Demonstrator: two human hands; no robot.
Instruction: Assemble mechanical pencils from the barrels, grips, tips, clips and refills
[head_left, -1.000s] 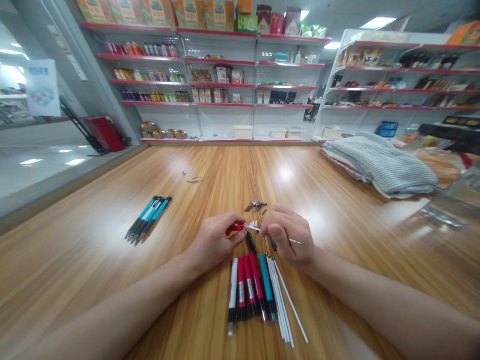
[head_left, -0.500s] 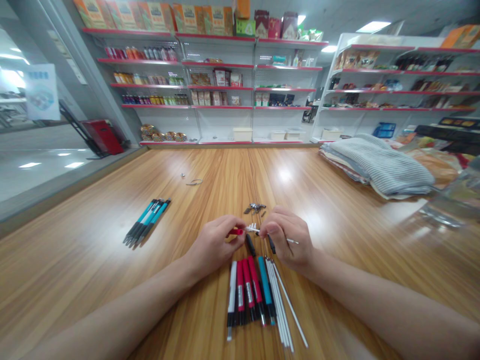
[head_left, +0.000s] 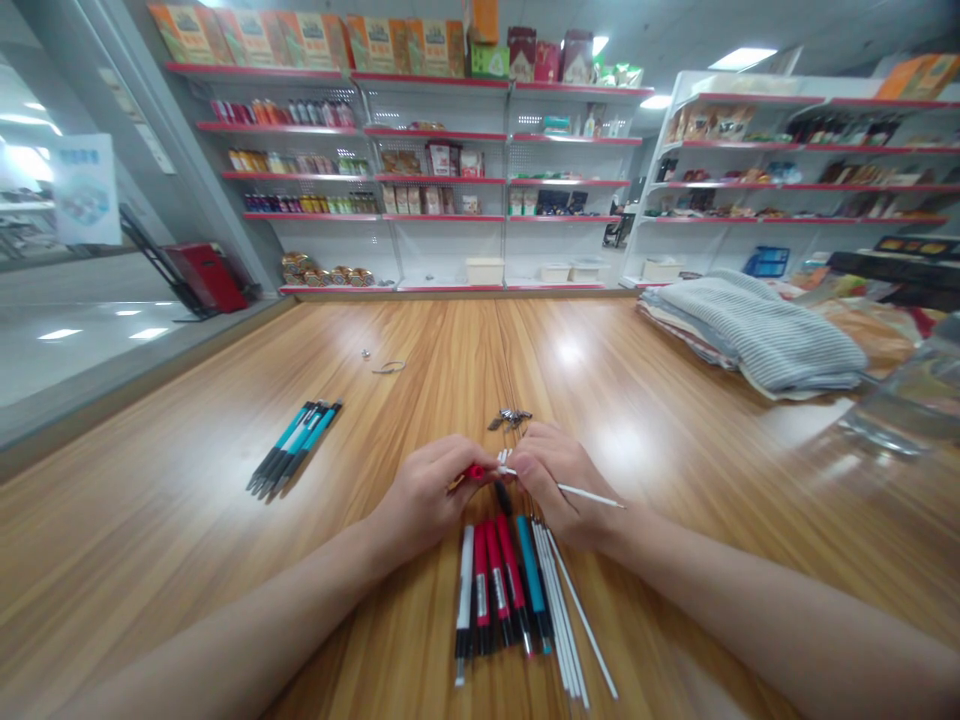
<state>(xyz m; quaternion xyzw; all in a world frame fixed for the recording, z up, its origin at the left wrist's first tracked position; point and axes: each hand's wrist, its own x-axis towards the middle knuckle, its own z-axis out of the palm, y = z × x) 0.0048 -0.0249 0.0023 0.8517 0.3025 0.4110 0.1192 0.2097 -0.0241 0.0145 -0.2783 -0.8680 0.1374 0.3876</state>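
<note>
In the head view, my left hand is closed on a red pen barrel, mostly hidden by the fingers. My right hand pinches a white pen refill, whose tip points out to the right across the wrist side. The two hands nearly meet, and the refill's white end is close to the red barrel; whether they touch I cannot tell. Below them lie a white pen body, several red pen bodies, a blue pen body and a bundle of white refills. Beyond are small metal clips.
Blue-and-black pens lie in a group on the left of the wooden table. A thin ring-like strip lies farther back. Folded striped cloth and a clear container stand right. Stocked shelves line the back.
My right hand has moved left, closer to my left hand. More of the white refill now sticks out to the right of it. Less of the red barrel shows.
</note>
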